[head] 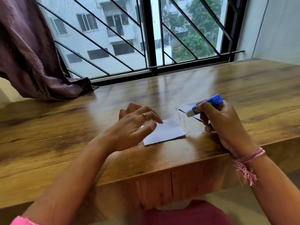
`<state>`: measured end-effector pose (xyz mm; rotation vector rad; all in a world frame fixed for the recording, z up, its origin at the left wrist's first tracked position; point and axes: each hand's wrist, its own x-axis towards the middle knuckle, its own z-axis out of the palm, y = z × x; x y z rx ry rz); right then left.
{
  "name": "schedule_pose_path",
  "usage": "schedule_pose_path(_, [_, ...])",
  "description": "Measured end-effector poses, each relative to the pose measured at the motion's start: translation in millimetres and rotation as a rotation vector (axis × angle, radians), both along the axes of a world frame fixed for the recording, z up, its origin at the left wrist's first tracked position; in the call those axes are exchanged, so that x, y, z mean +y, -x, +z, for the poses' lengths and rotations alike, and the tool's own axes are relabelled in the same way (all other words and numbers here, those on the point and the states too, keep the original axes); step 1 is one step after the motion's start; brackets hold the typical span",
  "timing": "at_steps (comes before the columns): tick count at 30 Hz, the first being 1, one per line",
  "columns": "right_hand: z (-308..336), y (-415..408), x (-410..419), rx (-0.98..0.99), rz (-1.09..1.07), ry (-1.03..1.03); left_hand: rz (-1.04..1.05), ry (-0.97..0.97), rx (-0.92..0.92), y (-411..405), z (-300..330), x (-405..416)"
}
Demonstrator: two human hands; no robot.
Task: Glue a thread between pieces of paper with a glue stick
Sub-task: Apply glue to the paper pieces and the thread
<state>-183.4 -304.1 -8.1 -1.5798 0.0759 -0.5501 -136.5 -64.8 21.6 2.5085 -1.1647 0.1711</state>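
Note:
A white piece of paper lies flat on the wooden table near its front edge. My left hand hovers over the paper's left corner with fingers spread and relaxed, a fingertip touching the paper. My right hand grips a blue and white glue stick, its white end pointing down to the left. A second white paper piece lies partly hidden behind the glue stick and right hand. Faint thread-like marks show on the table between the two papers, too blurred to tell apart.
A barred window runs along the table's far edge. A purple curtain hangs at the far left, draping onto the table. A pink thread band circles my right wrist. A wall stands at the right.

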Motion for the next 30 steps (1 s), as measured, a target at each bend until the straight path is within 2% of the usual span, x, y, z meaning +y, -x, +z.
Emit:
schedule_pose_path(8, [0, -1, 0, 0.012, 0.004, -0.022, -0.167, -0.029, 0.117, -5, -5, 8])
schedule_pose_path(30, [2, 2, 3, 0.016, 0.011, 0.052, -0.049, -0.171, 0.008, 9, -3, -11])
